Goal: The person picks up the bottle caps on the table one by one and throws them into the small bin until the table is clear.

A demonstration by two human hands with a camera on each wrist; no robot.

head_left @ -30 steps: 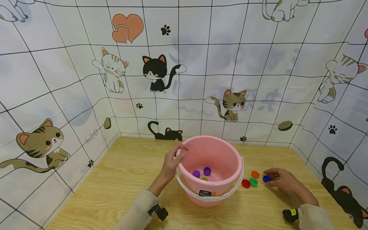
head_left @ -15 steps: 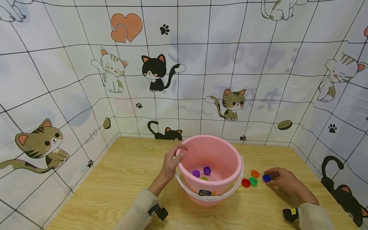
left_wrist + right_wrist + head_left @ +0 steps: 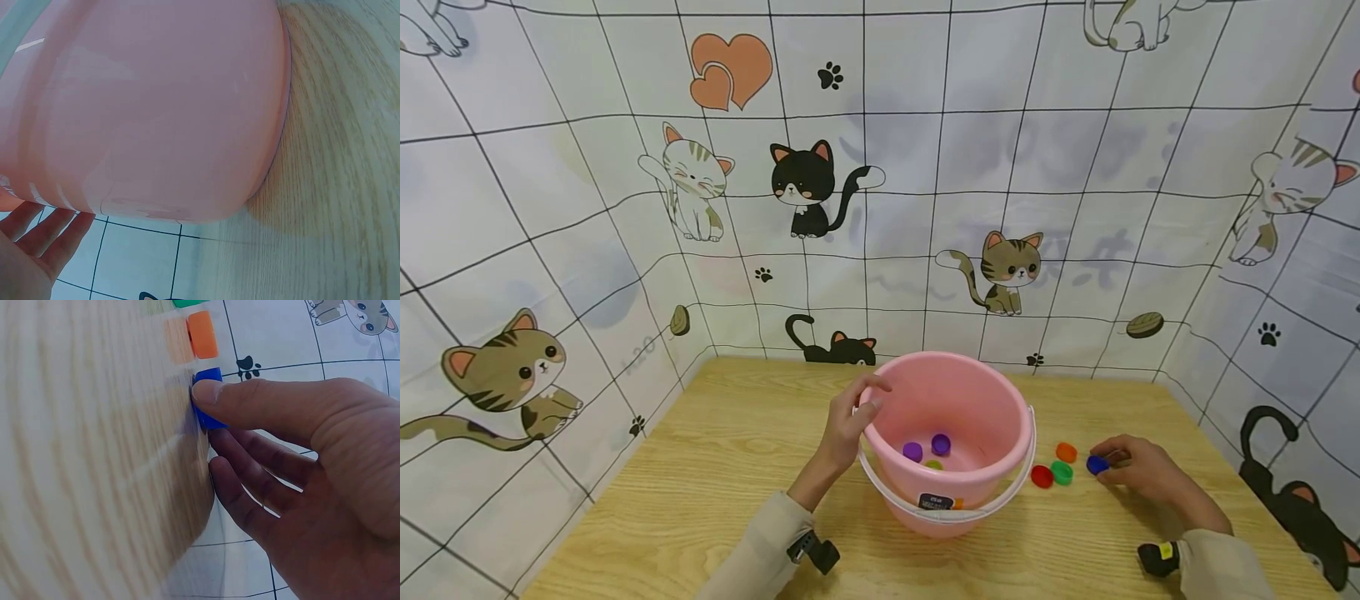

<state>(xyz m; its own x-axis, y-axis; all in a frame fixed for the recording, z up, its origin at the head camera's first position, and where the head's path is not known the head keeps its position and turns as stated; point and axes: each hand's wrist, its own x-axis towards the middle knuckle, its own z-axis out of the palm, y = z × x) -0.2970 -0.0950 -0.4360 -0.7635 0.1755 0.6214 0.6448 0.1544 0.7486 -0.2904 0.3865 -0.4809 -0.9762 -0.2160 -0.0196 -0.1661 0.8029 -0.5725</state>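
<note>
A pink bucket (image 3: 951, 417) with a white handle (image 3: 940, 516) stands on the wooden table. My left hand (image 3: 848, 421) grips its left rim, thumb inside; in the left wrist view the fingers (image 3: 59, 240) lie against the bucket's outer wall. Two purple bottle caps (image 3: 941, 444) and a yellow-green cap (image 3: 933, 464), partly hidden by the rim, lie inside. To the right, my right hand (image 3: 1142, 471) pinches a blue bottle cap (image 3: 1097, 464) at table level. The thumb covers part of that cap (image 3: 210, 412) in the right wrist view.
An orange cap (image 3: 1066, 452), a green cap (image 3: 1062, 473) and a red cap (image 3: 1042, 477) lie between the bucket and my right hand. A cat-printed cloth (image 3: 902, 225) rises behind and at both sides of the table (image 3: 715, 467).
</note>
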